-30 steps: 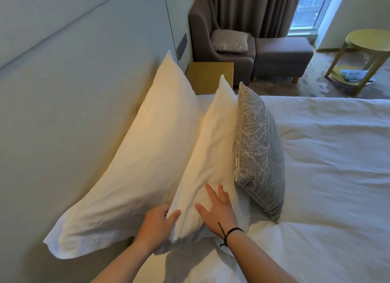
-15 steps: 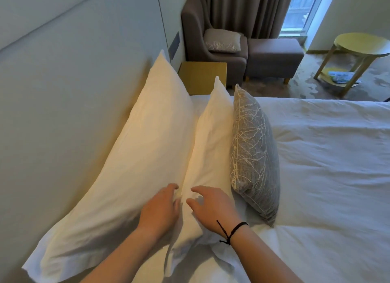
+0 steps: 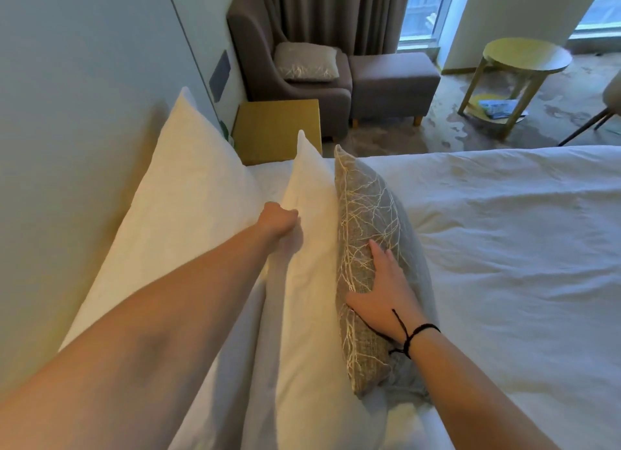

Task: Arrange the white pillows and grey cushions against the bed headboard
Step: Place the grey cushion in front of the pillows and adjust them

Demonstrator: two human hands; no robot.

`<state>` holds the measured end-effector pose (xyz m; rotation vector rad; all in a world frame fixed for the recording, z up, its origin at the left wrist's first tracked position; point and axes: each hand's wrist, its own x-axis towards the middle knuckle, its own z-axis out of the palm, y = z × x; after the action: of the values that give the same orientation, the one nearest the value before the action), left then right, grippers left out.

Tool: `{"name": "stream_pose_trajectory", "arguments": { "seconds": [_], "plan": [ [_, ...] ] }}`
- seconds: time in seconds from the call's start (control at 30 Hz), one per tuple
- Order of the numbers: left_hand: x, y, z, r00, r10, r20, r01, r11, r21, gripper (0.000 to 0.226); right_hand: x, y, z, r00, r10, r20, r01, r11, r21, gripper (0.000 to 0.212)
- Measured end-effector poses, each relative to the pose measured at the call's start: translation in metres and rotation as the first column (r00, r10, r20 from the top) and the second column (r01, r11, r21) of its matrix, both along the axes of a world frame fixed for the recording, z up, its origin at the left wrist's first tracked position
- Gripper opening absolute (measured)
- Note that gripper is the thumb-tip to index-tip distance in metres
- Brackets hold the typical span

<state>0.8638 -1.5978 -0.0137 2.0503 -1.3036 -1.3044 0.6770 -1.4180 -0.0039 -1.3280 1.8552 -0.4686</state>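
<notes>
Two white pillows stand on edge on the bed. The rear pillow (image 3: pixel 181 197) leans on the pale headboard (image 3: pixel 84 113). The front pillow (image 3: pixel 309 248) stands before it, and a grey cushion (image 3: pixel 366 214) with a pale branch pattern leans on its front. My left hand (image 3: pixel 279 219) reaches between the two pillows with fingers curled on the front pillow's upper edge; the fingertips are hidden. My right hand (image 3: pixel 383 291), a black cord at the wrist, lies flat with straight fingers on the cushion's face.
A wooden bedside table (image 3: pixel 279 127) stands past the pillows. Beyond it are a grey armchair (image 3: pixel 262 56) holding a second grey cushion (image 3: pixel 307 61), a footstool (image 3: pixel 393 80), a round table (image 3: pixel 524 60) and curtains. White duvet (image 3: pixel 521 248) spreads to the right.
My left hand moved from the pillows' near ends up between them to the front pillow's upper edge. My right hand shifted from the front pillow onto the grey cushion. The view came closer.
</notes>
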Motion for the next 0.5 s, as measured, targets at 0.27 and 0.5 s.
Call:
{"name": "stream_pose_trajectory", "arguments": {
  "seconds": [0.27, 0.5],
  "plan": [
    [-0.015, -0.093, -0.007, 0.994, 0.044, -0.101, -0.067, 0.968, -0.24, 0.046, -0.015, -0.008, -0.012, 0.995, 0.099, -0.01, -0.099, 0.995, 0.008, 0.098],
    [0.003, -0.115, 0.0, 0.955, -0.057, 0.292, 0.181, 0.89, -0.419, 0.04, -0.03, -0.007, -0.012, 0.984, 0.153, 0.095, -0.152, 0.988, -0.016, 0.095]
  ]
}}
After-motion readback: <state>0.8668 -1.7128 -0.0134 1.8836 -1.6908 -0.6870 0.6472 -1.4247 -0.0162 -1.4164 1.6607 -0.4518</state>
